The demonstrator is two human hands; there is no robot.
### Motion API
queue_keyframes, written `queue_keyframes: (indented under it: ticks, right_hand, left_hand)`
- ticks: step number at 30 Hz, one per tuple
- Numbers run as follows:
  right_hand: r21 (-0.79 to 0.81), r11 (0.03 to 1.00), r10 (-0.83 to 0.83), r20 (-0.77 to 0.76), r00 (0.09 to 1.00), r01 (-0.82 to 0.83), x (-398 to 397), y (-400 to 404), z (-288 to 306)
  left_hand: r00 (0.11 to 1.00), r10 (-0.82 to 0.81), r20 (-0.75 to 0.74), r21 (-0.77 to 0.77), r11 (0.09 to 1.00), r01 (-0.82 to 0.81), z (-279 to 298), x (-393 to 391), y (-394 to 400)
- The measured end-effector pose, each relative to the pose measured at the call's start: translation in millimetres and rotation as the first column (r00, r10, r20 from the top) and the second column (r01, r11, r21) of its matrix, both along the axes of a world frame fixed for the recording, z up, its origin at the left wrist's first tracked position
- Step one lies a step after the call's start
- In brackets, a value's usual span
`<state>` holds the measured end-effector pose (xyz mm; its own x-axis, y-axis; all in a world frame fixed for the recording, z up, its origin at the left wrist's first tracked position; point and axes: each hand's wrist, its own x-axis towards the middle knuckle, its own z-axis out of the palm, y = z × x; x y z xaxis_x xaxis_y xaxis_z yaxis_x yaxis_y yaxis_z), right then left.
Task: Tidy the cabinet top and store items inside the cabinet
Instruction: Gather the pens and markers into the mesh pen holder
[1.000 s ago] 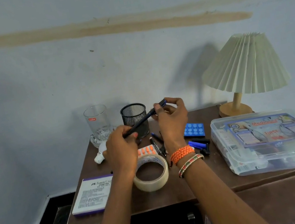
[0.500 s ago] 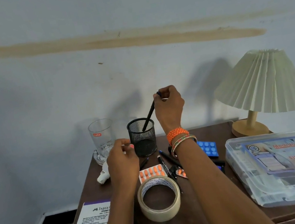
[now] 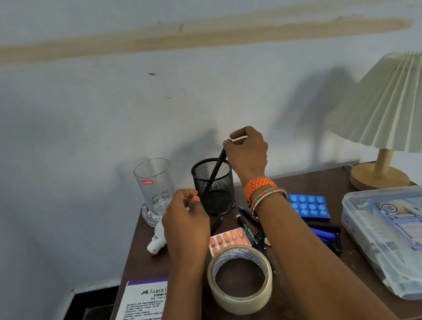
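Since a moment ago our right hand (image 3: 247, 153) has lowered the pen (image 3: 214, 171) deeper into the mesh cup (image 3: 214, 187) at frame centre, fingers pinching its top; our left hand (image 3: 185, 220) hovers loosely curled, empty, above the tabletop (image 3: 301, 310).

black pen (image 3: 216, 171) tilted in mesh holder (image 3: 214, 187)

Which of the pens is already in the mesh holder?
The black pen that the right hand pinches at its top: it leans inside the mesh holder. The other pens lie flat on the cabinet top.
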<state>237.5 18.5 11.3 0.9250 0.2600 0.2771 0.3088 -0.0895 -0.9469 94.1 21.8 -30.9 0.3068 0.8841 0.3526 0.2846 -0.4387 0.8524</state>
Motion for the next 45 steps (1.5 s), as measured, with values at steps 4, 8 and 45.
queue_keyframes:
  ticks: [4, 8, 45]
  right_hand:
    - [-0.047, 0.999, 0.001, 0.003, 1.0, -0.001, -4, 2, -1]
    - [-0.059, 0.998, 0.001, -0.002, 1.0, -0.001, -3, 0, -4]
    - [-0.365, 0.917, 0.175, 0.01, 0.984, -0.16, -41, -135, 0]
  left_hand:
    - [1.0, -0.004, 0.001, 0.012, 1.0, 0.004, 0, 0, 1]
    - [1.0, -0.014, -0.007, 0.019, 1.0, 0.014, -1, -2, 1]
    - [0.959, -0.142, -0.246, -0.009, 0.99, 0.144, 25, -33, -56]
